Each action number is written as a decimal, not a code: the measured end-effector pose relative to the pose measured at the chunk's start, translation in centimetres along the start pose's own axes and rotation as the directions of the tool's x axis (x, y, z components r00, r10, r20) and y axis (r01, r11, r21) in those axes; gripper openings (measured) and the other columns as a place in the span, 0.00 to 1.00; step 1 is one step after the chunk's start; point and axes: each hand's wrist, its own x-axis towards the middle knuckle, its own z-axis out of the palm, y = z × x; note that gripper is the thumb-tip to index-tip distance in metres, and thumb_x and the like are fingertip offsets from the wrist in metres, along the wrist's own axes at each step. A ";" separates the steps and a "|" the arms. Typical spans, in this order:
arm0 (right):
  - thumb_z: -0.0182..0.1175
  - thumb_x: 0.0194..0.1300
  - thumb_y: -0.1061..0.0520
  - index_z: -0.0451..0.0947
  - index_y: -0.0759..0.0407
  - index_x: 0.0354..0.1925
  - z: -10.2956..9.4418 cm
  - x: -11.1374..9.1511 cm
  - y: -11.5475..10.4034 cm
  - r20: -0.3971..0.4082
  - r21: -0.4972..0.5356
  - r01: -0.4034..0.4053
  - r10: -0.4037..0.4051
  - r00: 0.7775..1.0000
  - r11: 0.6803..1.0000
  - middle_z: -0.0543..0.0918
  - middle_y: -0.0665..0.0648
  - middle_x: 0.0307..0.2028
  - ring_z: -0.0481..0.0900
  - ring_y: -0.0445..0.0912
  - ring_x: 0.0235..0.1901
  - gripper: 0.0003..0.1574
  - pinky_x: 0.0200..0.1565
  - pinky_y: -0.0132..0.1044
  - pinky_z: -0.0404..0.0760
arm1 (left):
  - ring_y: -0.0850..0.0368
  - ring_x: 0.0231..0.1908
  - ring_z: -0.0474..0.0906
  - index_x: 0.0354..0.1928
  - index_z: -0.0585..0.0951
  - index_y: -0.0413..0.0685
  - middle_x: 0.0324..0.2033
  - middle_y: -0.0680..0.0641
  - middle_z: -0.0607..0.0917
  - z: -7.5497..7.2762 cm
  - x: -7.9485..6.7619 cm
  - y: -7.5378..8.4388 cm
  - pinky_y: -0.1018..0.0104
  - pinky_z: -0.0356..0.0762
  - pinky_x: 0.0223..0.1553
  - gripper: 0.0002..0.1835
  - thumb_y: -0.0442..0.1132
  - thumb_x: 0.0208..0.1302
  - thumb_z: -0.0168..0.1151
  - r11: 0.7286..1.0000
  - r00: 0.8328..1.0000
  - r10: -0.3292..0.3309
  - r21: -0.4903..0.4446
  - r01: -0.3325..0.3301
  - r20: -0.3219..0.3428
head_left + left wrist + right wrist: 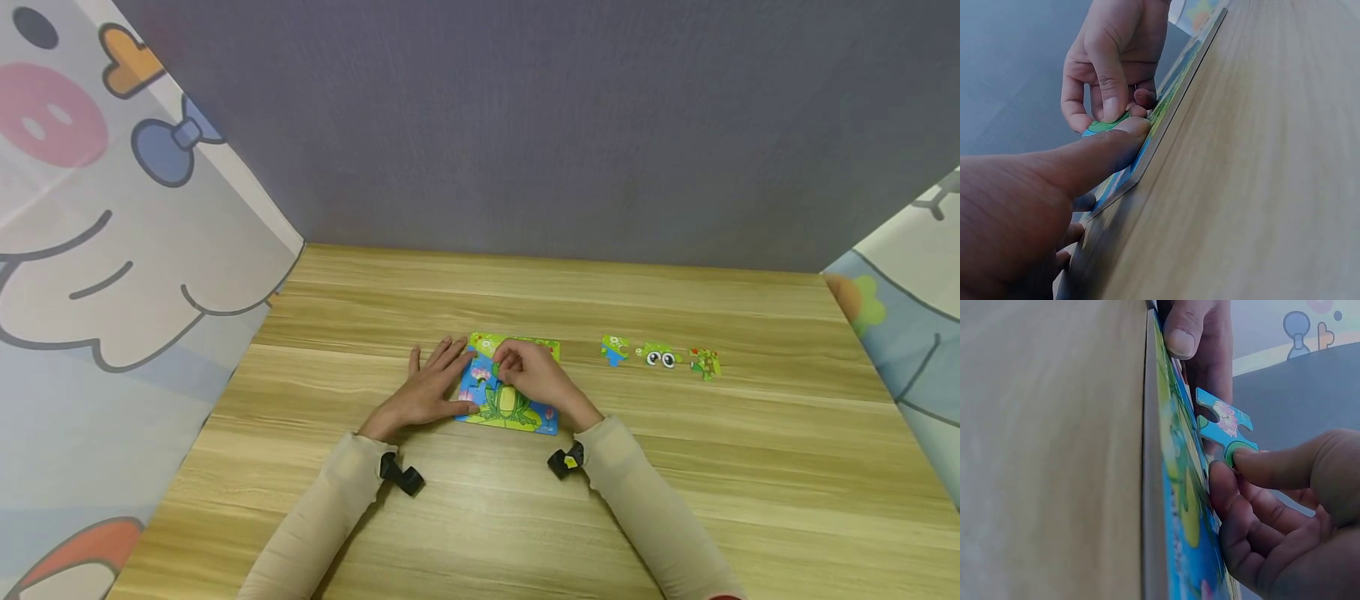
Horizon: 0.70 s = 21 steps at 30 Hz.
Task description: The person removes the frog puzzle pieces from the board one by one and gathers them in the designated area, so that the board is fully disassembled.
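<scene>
A jigsaw puzzle board (pixel 510 423) with a green frog picture lies on the wooden table. My right hand (pixel 540 375) is over its upper middle and pinches a blue puzzle piece (pixel 1229 422) between thumb and fingers. That piece carries a pink flower and a green corner; in the right wrist view it is tilted above the board. At the board's left side, my left hand (pixel 427 392) has its fingers spread, the thumb (pixel 1132 127) resting on the lower left part and the fingertips near the upper left edge. The right hand hides part of the frog.
Three loose pieces lie in a row right of the board: a green and blue piece (pixel 615 348), one with two big eyes (pixel 660 357), and a green one with red spots (pixel 707 363). A grey panel (pixel 562 167) rises behind the table (pixel 465 525).
</scene>
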 end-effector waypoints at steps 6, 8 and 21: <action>0.61 0.67 0.67 0.80 0.62 0.45 -0.6 0.0 0.0 -0.038 0.070 -0.029 0.032 0.999 0.997 0.85 0.61 0.36 0.82 0.43 0.32 0.08 0.37 0.32 0.81 | 0.37 0.80 0.39 0.78 0.57 0.45 0.80 0.41 0.50 -0.1 0.0 0.1 0.21 0.27 0.69 0.49 0.57 0.63 0.67 1.000 1.000 0.001 0.019 -0.001 0.008; 0.61 0.68 0.67 0.80 0.63 0.46 -1.1 0.0 -0.2 -0.047 0.102 -0.032 0.037 0.998 0.994 0.85 0.62 0.37 0.82 0.45 0.33 0.09 0.38 0.34 0.82 | 0.37 0.80 0.39 0.78 0.56 0.45 0.80 0.41 0.49 -0.2 -0.1 0.1 0.21 0.26 0.69 0.49 0.57 0.63 0.67 1.000 1.000 0.004 0.015 -0.004 0.010; 0.63 0.67 0.64 0.79 0.68 0.51 -4.4 -1.2 0.5 -0.055 0.199 -0.046 0.058 0.997 0.979 0.84 0.66 0.41 0.82 0.44 0.37 0.15 0.43 0.35 0.84 | 0.35 0.80 0.39 0.78 0.58 0.49 0.80 0.40 0.49 -0.1 -0.1 0.1 0.20 0.26 0.68 0.47 0.56 0.63 0.68 1.000 1.000 0.015 -0.005 -0.015 -0.001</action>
